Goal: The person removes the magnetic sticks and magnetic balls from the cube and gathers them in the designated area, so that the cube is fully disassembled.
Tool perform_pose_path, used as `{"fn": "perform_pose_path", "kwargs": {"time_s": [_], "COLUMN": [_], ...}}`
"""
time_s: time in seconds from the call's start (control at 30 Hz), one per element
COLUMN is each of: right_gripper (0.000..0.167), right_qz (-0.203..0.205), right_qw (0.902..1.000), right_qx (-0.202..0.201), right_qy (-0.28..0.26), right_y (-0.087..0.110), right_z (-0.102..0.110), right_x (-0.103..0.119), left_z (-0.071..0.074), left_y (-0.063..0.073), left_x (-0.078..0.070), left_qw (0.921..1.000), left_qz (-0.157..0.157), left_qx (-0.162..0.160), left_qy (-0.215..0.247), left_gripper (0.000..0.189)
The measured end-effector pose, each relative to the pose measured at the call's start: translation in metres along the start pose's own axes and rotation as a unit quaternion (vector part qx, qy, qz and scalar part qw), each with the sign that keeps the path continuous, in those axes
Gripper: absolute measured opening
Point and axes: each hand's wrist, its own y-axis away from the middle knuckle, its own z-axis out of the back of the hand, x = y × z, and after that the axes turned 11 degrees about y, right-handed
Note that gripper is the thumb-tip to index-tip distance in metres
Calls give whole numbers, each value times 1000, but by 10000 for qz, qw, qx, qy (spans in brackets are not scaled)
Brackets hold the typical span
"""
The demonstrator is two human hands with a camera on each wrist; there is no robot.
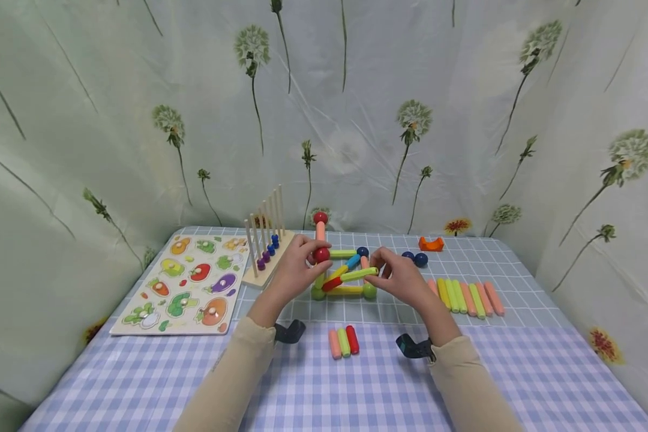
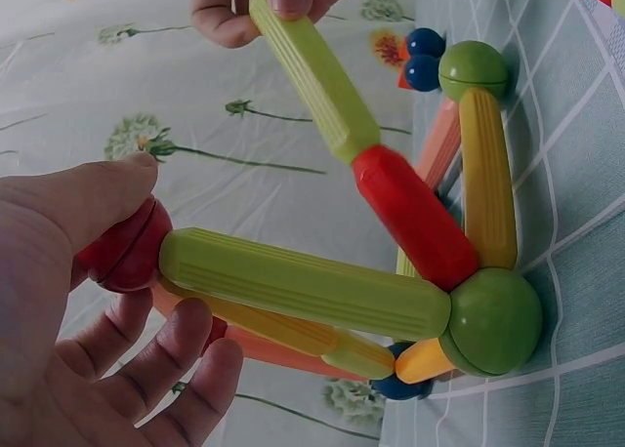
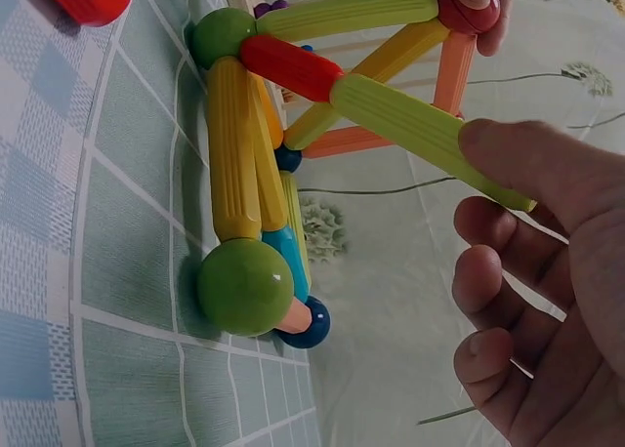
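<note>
A frame of coloured sticks and balls stands on the table. My left hand (image 1: 294,267) holds a red ball (image 2: 127,244) at one upper corner, between thumb and fingers. From that ball a light green stick (image 2: 303,283) runs down to a green ball (image 2: 495,320) on the cloth. My right hand (image 1: 405,277) pinches the free end of another light green stick (image 3: 415,135). Its other end meets a red stick (image 3: 290,68), which slopes up from the same green ball. A yellow stick (image 3: 234,154) links the two green balls at the base.
Several loose sticks (image 1: 467,298) lie in a row at the right, with dark blue balls (image 1: 420,260) and an orange piece (image 1: 431,244) behind. Three short sticks (image 1: 344,342) lie in front. A vegetable puzzle board (image 1: 186,285) and a peg rack (image 1: 267,264) stand left.
</note>
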Motion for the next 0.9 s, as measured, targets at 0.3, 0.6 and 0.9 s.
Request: {"fn": "perform_pose_path", "kwargs": {"time_s": [0.3, 0.6, 0.9], "right_gripper": [29, 27, 22], "right_qz": [197, 176, -190], "right_qw": [9989, 9980, 9960], "right_qx": [274, 328, -224], "right_qy": [-317, -505, -847], "right_y": [-1, 0, -1], "right_z": [1, -3, 4], "right_x": [1, 3, -5], "left_z": [2, 0, 1], "left_y": [-1, 0, 1], "left_x": [-2, -2, -3], "left_qw": [10000, 10000, 9998], "left_qz": [60, 83, 186], "left_qx": [-2, 7, -31], "left_qy": [2, 25, 52], "left_gripper": [35, 35, 34]}}
